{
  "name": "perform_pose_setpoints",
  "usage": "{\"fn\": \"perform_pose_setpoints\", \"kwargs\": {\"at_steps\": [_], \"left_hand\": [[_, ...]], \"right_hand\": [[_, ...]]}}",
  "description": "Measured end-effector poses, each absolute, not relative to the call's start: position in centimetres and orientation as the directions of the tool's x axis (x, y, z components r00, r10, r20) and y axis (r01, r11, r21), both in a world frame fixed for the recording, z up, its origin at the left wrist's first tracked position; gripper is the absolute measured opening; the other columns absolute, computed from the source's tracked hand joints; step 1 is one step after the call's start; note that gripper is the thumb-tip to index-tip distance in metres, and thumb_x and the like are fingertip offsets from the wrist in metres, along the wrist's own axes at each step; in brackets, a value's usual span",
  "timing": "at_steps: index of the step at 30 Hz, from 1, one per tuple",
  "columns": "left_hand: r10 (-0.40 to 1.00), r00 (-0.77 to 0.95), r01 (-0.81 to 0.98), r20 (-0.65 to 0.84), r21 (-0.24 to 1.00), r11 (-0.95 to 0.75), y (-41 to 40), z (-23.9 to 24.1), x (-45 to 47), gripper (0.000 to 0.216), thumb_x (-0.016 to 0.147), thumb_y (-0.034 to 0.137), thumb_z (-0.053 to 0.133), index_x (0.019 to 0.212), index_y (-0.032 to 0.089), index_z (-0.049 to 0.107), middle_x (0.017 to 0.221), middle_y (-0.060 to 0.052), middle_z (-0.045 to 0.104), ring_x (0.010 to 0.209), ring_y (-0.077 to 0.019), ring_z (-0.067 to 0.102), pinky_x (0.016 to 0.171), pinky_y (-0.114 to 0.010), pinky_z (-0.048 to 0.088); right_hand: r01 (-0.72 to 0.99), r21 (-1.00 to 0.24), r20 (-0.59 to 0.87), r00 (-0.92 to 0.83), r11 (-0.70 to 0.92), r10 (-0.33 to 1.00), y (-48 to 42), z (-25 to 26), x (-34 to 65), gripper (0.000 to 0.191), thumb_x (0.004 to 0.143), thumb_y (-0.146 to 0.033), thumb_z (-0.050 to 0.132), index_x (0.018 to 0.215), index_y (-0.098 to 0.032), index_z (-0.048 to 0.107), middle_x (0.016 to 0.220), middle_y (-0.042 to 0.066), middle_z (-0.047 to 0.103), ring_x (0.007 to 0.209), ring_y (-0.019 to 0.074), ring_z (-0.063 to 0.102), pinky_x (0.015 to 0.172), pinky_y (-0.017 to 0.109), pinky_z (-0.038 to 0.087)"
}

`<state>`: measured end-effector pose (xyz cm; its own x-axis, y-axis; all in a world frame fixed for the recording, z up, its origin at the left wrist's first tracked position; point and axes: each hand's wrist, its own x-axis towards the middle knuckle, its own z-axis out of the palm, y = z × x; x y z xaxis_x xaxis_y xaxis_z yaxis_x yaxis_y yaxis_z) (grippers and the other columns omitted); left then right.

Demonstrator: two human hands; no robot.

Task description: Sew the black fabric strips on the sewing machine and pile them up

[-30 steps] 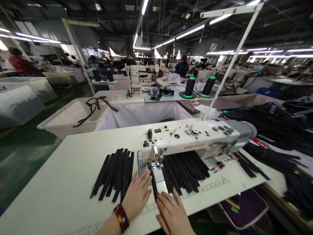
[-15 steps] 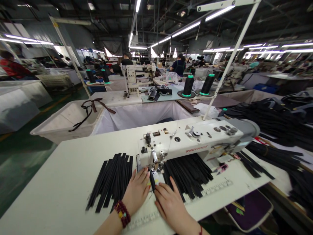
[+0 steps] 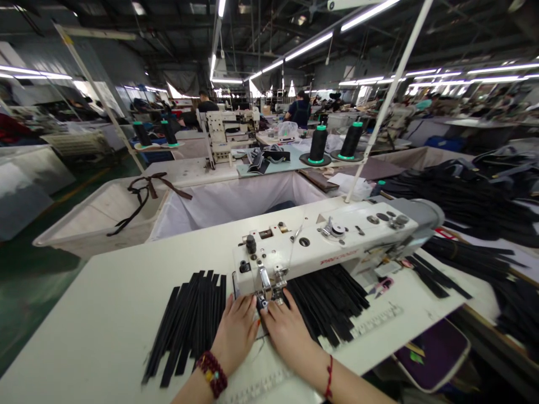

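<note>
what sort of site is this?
Likely a sewing factory floor: a sewing machine on the near table, large black thread cones behind it, and piles of black strips by it.

Red lettering (image 3: 338, 257) reads "PRECIOUS" on the sewing machine (image 3: 316, 244).

White table (image 3: 96, 320): sewing machine (image 3: 295, 247), black strips (image 3: 191, 317) at left, second pile (image 3: 330, 300) partly beneath machine, pink snips (image 3: 383, 287)
</note>
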<state>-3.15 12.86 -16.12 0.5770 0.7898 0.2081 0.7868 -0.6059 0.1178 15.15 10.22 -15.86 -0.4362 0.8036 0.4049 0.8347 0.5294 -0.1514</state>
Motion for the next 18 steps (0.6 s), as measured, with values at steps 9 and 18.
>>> {"fn": "perform_pose_setpoints", "kwargs": {"at_steps": [9, 18], "left_hand": [[0.796, 0.578, 0.796, 0.181, 0.090, -0.598, 13.2, -15.8, -2.8, 0.028, 0.094, 0.022, 0.050, 0.117, 0.013, 0.065, 0.122, -0.015, 0.068, 0.119, -0.0334, 0.057, 0.107, -0.059, 0.041], [0.757, 0.619, 0.737, 0.209, 0.177, -0.652, 14.2, -14.7, -3.9, 0.032, 0.093, 0.017, 0.050, 0.123, 0.015, 0.062, 0.121, -0.013, 0.068, 0.117, -0.0306, 0.059, 0.109, -0.062, 0.038]], "right_hand": [[0.873, -0.094, 0.385, -0.412, 0.479, 0.826, 11.4, -15.9, 13.8, 0.019, 0.093, -0.006, 0.057, 0.108, -0.014, 0.065, 0.096, 0.009, 0.069, 0.090, 0.0252, 0.062, 0.094, 0.047, 0.043], [0.761, -0.238, 0.594, -0.378, 0.603, 0.710, 4.1, -16.7, 15.4, 0.018, 0.097, -0.022, 0.051, 0.111, -0.018, 0.062, 0.090, 0.004, 0.066, 0.082, 0.0210, 0.058, 0.102, 0.044, 0.036]]}}
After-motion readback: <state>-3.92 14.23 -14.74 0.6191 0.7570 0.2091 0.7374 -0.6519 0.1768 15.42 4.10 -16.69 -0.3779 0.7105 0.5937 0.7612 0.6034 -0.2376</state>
